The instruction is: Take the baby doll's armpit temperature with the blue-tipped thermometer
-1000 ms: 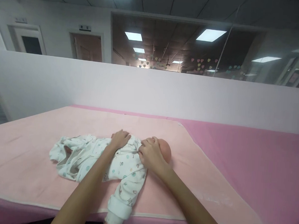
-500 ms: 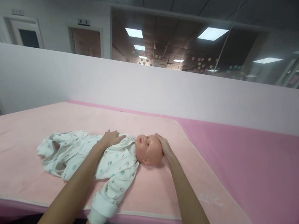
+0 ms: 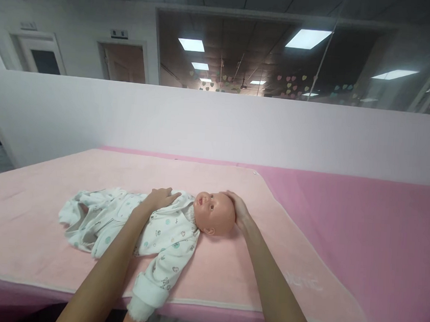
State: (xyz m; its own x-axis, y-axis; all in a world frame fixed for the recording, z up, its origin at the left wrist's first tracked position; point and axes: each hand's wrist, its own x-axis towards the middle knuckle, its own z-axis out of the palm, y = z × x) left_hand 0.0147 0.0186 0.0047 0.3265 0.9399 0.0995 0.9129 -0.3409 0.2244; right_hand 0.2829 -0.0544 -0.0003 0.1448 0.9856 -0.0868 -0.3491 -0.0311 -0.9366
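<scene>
A baby doll lies on its back on a pale pink blanket [image 3: 229,270], head [image 3: 214,213] to the right. It wears a white printed romper [image 3: 158,235], one sleeve reaching over the near table edge. My left hand [image 3: 160,199] lies flat on the doll's chest, fingers stretched out. My right hand [image 3: 238,208] cups the top and back of the doll's head, fingers curved against it.
The blanket covers a darker pink table [image 3: 379,231]. A low white partition wall [image 3: 217,127] runs behind the table, with glass above it. A doorway [image 3: 124,62] shows at the far left.
My right hand left the doll's collar and moved behind its head, uncovering the face. My left hand flattened on the chest. Little has moved in the last half second.
</scene>
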